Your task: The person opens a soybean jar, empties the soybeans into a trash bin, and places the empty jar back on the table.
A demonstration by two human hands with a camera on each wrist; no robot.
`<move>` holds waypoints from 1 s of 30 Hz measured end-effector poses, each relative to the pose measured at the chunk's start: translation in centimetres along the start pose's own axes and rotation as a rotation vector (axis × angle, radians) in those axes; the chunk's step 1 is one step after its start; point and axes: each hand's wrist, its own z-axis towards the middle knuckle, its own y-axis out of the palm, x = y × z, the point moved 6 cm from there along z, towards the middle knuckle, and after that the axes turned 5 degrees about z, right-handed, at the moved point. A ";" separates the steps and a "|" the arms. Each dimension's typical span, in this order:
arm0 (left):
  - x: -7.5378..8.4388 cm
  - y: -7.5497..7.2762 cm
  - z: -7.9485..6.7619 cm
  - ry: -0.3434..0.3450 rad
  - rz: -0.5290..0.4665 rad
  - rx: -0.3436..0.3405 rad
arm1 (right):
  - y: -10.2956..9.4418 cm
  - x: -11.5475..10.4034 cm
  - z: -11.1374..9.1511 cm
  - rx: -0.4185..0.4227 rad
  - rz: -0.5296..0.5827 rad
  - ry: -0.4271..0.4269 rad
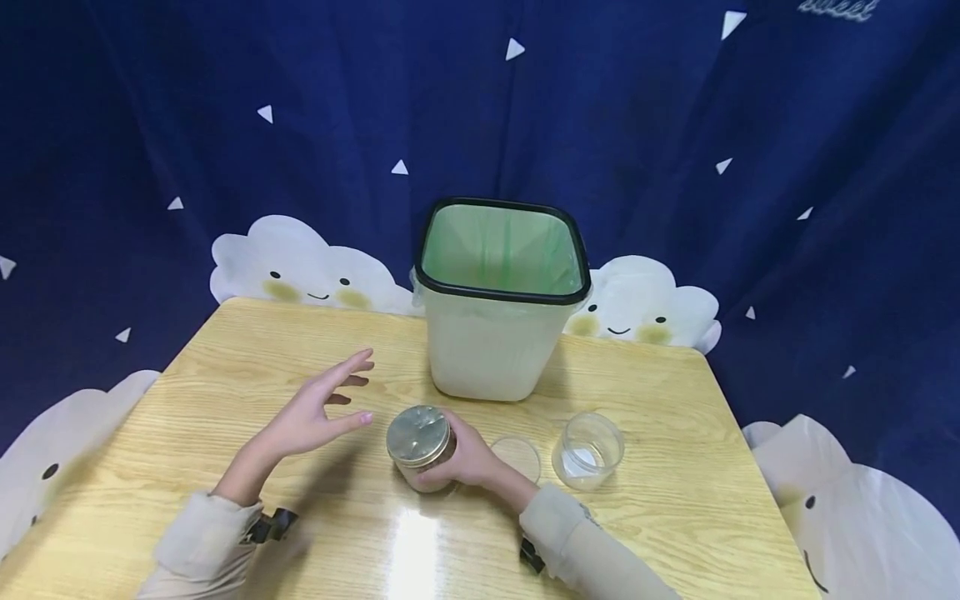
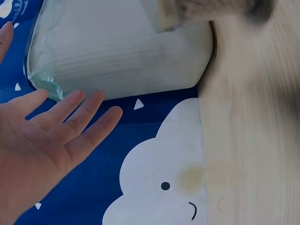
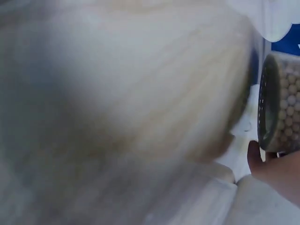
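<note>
My right hand [image 1: 471, 454] grips a clear jar [image 1: 420, 477] with a silver lid [image 1: 417, 434], its fingers wrapped round the side. Small round beige balls [image 3: 290, 105] fill the jar in the right wrist view. The same jar [image 2: 211, 10] appears blurred at the top of the left wrist view. To the left, my left hand [image 1: 318, 412] is held over the table with fingers spread and thumb apart, touching nothing. Its palm and several straight fingers show in the left wrist view.
A white bin [image 1: 491, 346] with a black rim and a green liner stands at the table's back edge. Right of the held jar lie a clear round disc [image 1: 517, 457] and an uncovered clear jar [image 1: 600, 458] on the wooden table [image 1: 675, 517]. A dark blue curtain [image 1: 337, 100] hangs behind.
</note>
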 end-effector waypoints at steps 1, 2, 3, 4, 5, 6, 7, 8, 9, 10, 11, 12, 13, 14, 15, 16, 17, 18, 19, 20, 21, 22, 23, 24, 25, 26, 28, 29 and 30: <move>-0.1 0.2 0.0 -0.001 -0.006 -0.009 | -0.1 -0.3 -0.1 -0.014 0.002 -0.010; -0.2 0.5 0.1 -0.002 -0.014 -0.018 | -0.2 -0.6 -0.2 -0.028 0.007 -0.020; -0.2 0.7 0.1 -0.003 -0.019 -0.028 | -0.3 -0.9 -0.3 -0.040 0.017 -0.029; -0.3 1.0 0.1 -0.005 -0.024 -0.036 | -0.5 -1.2 -0.4 -0.050 0.027 -0.035; -0.4 1.3 0.2 -0.004 -0.030 -0.045 | -0.6 -1.6 -0.5 -0.057 0.032 -0.038; -0.5 1.6 0.2 0.000 -0.036 -0.053 | -0.8 -1.8 -0.6 -0.060 0.038 -0.040; -0.5 1.9 0.3 0.002 -0.044 -0.061 | -0.9 -2.1 -0.8 -0.060 0.035 -0.045; -0.5 2.2 0.4 0.007 -0.052 -0.070 | -1.1 -2.5 -0.9 -0.058 0.030 -0.048; -0.5 2.6 0.4 0.014 -0.057 -0.081 | -1.3 -2.7 -1.0 -0.052 0.022 -0.047; -0.6 2.9 0.4 0.018 -0.064 -0.092 | -1.4 -3.0 -1.1 -0.044 0.004 -0.048; -0.6 3.3 0.4 0.023 -0.068 -0.105 | -1.6 -3.2 -1.2 -0.034 -0.023 -0.048; -0.6 3.7 0.4 0.026 -0.071 -0.115 | -1.7 -3.4 -1.3 -0.024 -0.050 -0.046; -0.6 4.0 0.5 0.028 -0.075 -0.126 | -1.8 -3.6 -1.4 -0.018 -0.077 -0.043; -0.6 4.3 0.5 0.033 -0.074 -0.137 | -1.9 -3.7 -1.5 -0.011 -0.101 -0.040; -0.5 4.7 0.5 0.036 -0.073 -0.146 | -2.0 -3.8 -1.5 -0.007 -0.119 -0.041; -0.5 5.0 0.5 0.041 -0.068 -0.155 | -2.0 -3.9 -1.6 -0.004 -0.142 -0.047; -0.4 5.3 0.5 0.050 -0.063 -0.163 | -2.1 -4.0 -1.7 -0.005 -0.158 -0.051; -0.2 5.5 0.5 0.060 -0.062 -0.170 | -2.2 -4.1 -1.8 -0.007 -0.171 -0.055; 0.0 5.8 0.6 0.072 -0.058 -0.177 | -2.2 -4.1 -1.8 -0.010 -0.186 -0.064; 0.1 6.1 0.6 0.090 -0.041 -0.180 | -2.3 -4.2 -1.9 -0.015 -0.196 -0.071; 0.3 6.3 0.7 0.108 -0.027 -0.183 | -2.3 -4.2 -1.9 -0.021 -0.201 -0.073; 0.4 6.6 0.7 0.126 -0.010 -0.185 | -2.3 -4.2 -1.9 -0.025 -0.212 -0.074; 0.6 6.8 0.7 0.139 0.001 -0.187 | -2.3 -4.2 -1.9 -0.030 -0.220 -0.072; 0.6 7.0 0.8 0.150 0.012 -0.190 | -2.3 -4.2 -1.9 -0.035 -0.226 -0.071; 0.7 7.2 0.8 0.159 0.024 -0.191 | -2.3 -4.2 -1.9 -0.040 -0.233 -0.071; 0.7 7.4 0.8 0.165 0.039 -0.193 | -2.3 -4.2 -2.0 -0.043 -0.239 -0.066; 0.8 7.7 0.8 0.162 0.047 -0.201 | -2.2 -4.2 -2.0 -0.044 -0.272 -0.067; 0.7 7.9 0.8 0.156 0.050 -0.204 | -2.2 -4.1 -2.0 -0.043 -0.285 -0.070; 0.7 8.0 0.8 0.154 0.058 -0.204 | -2.2 -4.1 -2.0 -0.041 -0.301 -0.074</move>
